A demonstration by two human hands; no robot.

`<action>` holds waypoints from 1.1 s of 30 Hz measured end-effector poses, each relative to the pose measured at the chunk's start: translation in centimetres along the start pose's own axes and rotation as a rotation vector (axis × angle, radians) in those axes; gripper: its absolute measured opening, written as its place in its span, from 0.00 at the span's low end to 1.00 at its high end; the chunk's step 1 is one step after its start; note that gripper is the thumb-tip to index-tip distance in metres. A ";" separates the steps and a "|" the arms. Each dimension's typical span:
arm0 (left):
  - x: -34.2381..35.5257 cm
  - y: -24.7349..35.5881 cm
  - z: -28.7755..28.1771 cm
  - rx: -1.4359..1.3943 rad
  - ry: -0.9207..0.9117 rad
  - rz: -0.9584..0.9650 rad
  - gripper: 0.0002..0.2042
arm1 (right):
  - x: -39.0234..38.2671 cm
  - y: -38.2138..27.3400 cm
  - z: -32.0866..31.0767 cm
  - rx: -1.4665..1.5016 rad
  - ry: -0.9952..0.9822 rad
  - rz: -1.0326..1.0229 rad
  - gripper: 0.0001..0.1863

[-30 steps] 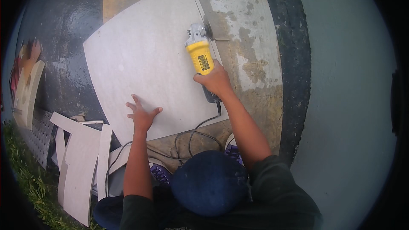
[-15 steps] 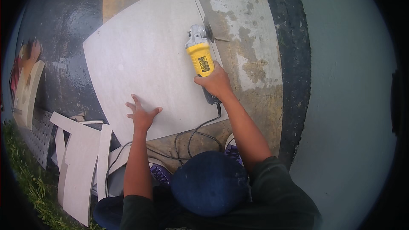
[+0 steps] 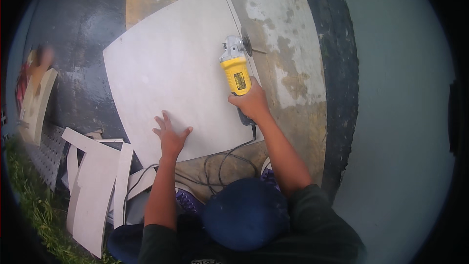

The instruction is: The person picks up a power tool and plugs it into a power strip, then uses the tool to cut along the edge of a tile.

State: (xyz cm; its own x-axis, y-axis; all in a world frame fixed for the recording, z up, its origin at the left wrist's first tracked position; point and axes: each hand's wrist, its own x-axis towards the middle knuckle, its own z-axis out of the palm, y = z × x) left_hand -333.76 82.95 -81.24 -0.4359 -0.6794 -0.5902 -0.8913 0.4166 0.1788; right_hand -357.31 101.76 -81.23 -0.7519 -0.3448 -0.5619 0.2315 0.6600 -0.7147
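Note:
My right hand [image 3: 251, 100] is wrapped round the body of a yellow and grey angle grinder [image 3: 238, 76]. Its disc [image 3: 246, 41] stands at the right edge of a large pale slab [image 3: 168, 63], which looks like a tile and lies flat. Whether the disc touches the slab I cannot tell. A dark line runs along that edge toward the far corner, setting off a narrow strip. My left hand [image 3: 173, 139] rests on the near part of the slab, fingers spread. From the grinder's rear a black cord [image 3: 227, 152] loops across the floor near my shoes.
Pale offcuts [image 3: 95, 181] lie piled at the lower left, beside a perforated grey sheet [image 3: 46, 151] and grass [image 3: 36, 215]. Another person's blurred hand [image 3: 44, 61] is over a pale curved-looking piece [image 3: 40, 110] at far left. A grey-green surface [image 3: 400, 117] fills the right side.
The whole picture has shifted slightly right and down. Both my hands and the grinder keep nearly the same places on the slab. The other person's hand at far left has moved.

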 end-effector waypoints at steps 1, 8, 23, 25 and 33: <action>-1.1 0.4 0.4 0.033 -0.022 0.075 0.67 | -0.7 0.1 -0.4 -0.004 0.002 -0.008 0.33; -6.2 -2.8 3.8 0.321 -0.001 0.674 0.53 | -6.9 0.2 -4.2 0.153 0.062 -0.187 0.30; -3.8 -6.3 4.3 0.409 0.079 0.904 0.42 | -16.4 -0.1 -17.8 0.074 0.046 -0.081 0.36; -3.7 -6.6 4.5 0.433 0.098 0.937 0.42 | -17.3 -0.3 -18.5 0.091 0.098 -0.085 0.36; -3.1 -6.8 4.5 0.459 0.195 1.051 0.42 | -18.3 0.8 -18.3 0.139 0.100 -0.020 0.37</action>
State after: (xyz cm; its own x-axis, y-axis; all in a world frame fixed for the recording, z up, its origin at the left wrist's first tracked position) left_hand -325.81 84.97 -84.12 -0.9811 0.0659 -0.1819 0.0322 0.9826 0.1827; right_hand -354.65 120.83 -63.92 -0.8134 -0.2840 -0.5076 0.2936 0.5529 -0.7798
